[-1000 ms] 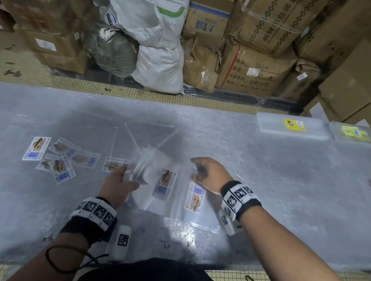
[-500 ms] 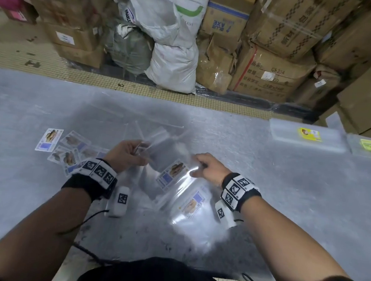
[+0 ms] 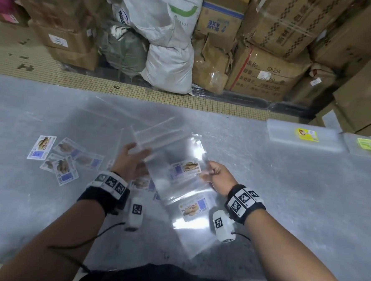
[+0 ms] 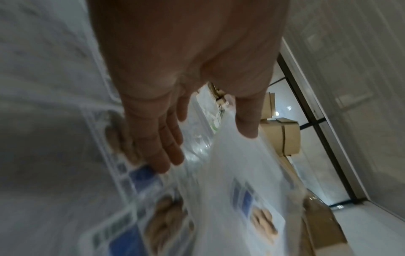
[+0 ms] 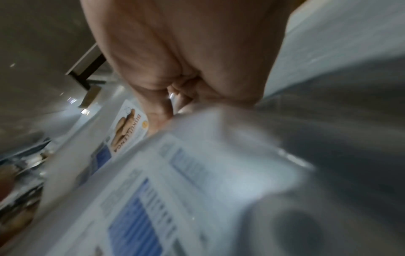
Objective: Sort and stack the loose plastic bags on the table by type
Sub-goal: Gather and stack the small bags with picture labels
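Observation:
Clear plastic bags [image 3: 179,153] with biscuit labels hang between my two hands above the grey table [image 3: 296,201]. My left hand [image 3: 136,151] grips their upper left corner; in the left wrist view the left hand [image 4: 207,149] has its thumb on top of a bag [image 4: 230,173] and its fingers underneath. My right hand [image 3: 206,170] pinches the right edge beside a label; the right wrist view shows the right hand [image 5: 166,110] with curled fingers closed on the bag [image 5: 197,155]. A lower labelled bag [image 3: 194,208] droops toward me.
Several loose labelled bags [image 3: 63,165] lie spread on the table to the left. Two neat bag stacks sit at the far right, one with a yellow label [image 3: 302,135], one with a green label [image 3: 369,146]. Cardboard boxes and white sacks [image 3: 169,67] crowd the floor beyond the table.
Both hands have lifted the gathered bags off the table and drawn them taut between them. The left hand has moved up to their top corner.

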{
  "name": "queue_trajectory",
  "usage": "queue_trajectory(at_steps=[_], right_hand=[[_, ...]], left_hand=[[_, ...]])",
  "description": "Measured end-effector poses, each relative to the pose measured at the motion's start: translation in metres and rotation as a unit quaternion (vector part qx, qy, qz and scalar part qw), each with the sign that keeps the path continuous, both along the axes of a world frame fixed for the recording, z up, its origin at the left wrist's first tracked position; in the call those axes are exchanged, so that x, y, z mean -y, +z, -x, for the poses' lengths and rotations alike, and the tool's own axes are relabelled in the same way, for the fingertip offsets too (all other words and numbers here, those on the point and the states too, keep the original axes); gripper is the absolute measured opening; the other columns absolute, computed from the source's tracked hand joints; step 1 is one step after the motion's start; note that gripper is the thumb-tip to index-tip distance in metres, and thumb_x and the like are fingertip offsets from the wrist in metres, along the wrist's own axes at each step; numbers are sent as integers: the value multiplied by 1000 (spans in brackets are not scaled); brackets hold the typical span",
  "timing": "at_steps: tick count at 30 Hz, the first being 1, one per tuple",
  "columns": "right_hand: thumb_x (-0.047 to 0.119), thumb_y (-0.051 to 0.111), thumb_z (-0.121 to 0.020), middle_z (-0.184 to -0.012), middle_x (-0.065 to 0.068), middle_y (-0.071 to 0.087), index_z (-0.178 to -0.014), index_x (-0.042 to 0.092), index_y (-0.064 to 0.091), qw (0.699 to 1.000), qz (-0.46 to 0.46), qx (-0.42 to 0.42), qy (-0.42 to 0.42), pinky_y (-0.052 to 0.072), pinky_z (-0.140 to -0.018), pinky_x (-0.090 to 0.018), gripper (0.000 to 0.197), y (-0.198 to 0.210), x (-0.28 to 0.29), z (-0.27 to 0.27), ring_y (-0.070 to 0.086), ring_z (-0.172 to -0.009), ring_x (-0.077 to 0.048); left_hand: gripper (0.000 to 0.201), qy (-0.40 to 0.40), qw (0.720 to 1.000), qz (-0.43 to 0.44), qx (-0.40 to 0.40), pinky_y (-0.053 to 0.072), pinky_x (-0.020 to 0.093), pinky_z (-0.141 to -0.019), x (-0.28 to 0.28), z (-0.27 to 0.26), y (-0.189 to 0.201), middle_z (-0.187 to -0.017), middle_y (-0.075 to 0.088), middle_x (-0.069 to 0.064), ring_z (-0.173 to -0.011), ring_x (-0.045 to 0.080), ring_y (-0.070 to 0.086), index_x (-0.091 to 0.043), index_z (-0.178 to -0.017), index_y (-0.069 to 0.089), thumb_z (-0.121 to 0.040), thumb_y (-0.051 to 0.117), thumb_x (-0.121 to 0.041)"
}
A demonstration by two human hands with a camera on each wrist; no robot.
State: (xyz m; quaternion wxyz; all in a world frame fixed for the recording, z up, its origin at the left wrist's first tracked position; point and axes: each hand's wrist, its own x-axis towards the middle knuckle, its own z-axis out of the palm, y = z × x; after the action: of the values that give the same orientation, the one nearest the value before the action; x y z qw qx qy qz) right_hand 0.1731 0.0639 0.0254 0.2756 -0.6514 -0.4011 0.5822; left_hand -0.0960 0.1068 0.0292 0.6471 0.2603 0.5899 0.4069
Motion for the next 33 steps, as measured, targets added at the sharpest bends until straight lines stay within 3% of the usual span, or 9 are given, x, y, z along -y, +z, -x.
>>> queue_trajectory(at_steps=[4, 8, 14, 17, 19, 22, 26, 30, 33], right_hand=[[3, 61, -91, -103, -1, 68, -90, 27, 60, 994, 9, -34, -104, 50, -64, -21, 24, -9, 3, -10, 61, -76, -11], [1, 62, -90, -107, -8, 65, -93, 14, 59, 987, 0, -52, -151, 49, -65, -20, 14, -13, 5, -6, 59, -77, -15], [12, 60, -93, -138, -3, 57, -144, 20, 41, 991, 9, -41, -126, 42, -108, -40, 55, -19, 13, 7, 55, -126, -25], [12, 53, -99, -131, -8, 59, -153, 17, 20, 992, 34, -44, -110, 39, -102, -27, 63, -3, 18, 14, 54, -124, -29], [6, 50, -99, -108, 6, 60, -145, 17, 29, 991, 37, -64, -109, 37, -97, -24, 52, 8, 21, 14, 58, -108, -16], [-5, 48, -90, -118, -1, 61, -121, 20, 47, 988, 56, -91, -109, 38, -103, -35, 39, 7, 19, 9, 54, -113, -23], [-5, 57, -72, -121, -14, 66, -125, 12, 51, 984, 78, -112, -113, 52, -93, -36, 56, -4, 14, 8, 59, -118, -36], [3, 60, -83, -118, -13, 67, -109, 11, 60, 985, 100, -58, -125, 46, -104, -43, 28, -12, 14, 5, 61, -112, -29], [6, 64, -78, -117, -13, 68, -105, 8, 67, 977, 115, -101, -145, 56, -90, -36, 27, -13, 16, 3, 62, -110, -28]], left_hand=[[51, -157, 986, 54, 32, 54, 31, -53, 26, -26, -9, -82, 67, 9, -63, 23, 67, -1, -116, 52, -79, 78, -24], [25, -283, 956, -54, -51, 59, 37, -76, 37, -56, -1, -101, 73, 7, -90, 23, 72, -10, -115, 61, -91, 62, -4], [34, -248, 962, -27, -108, 50, 53, -94, 40, -60, -10, -111, 65, 9, -102, 30, 64, -27, -118, 43, -90, 56, -13], [30, -210, 972, 1, -106, 50, 52, -95, 45, -65, 1, -112, 65, 8, -102, 28, 64, -23, -124, 40, -96, 48, -15], [24, -208, 974, 17, -91, 49, 49, -95, 47, -66, 9, -113, 65, 8, -103, 27, 63, -17, -123, 44, -99, 45, -15], [28, -218, 967, 22, -131, 50, 51, -92, 42, -62, 11, -103, 64, 8, -88, 23, 62, -10, -119, 50, -93, 53, -20], [32, -216, 961, 27, -169, 40, 30, -55, 36, -58, 6, -90, 59, 13, -67, 20, 48, -8, -108, 55, -77, 55, -16], [47, -196, 970, 16, -142, 49, 39, -70, 38, -60, -7, -105, 64, 21, -84, 30, 58, -13, -117, 53, -70, 52, -17], [46, -165, 981, 33, -100, 54, 48, -78, 42, -61, -11, -105, 65, 20, -88, 38, 62, -16, -120, 50, -75, 54, -11]])
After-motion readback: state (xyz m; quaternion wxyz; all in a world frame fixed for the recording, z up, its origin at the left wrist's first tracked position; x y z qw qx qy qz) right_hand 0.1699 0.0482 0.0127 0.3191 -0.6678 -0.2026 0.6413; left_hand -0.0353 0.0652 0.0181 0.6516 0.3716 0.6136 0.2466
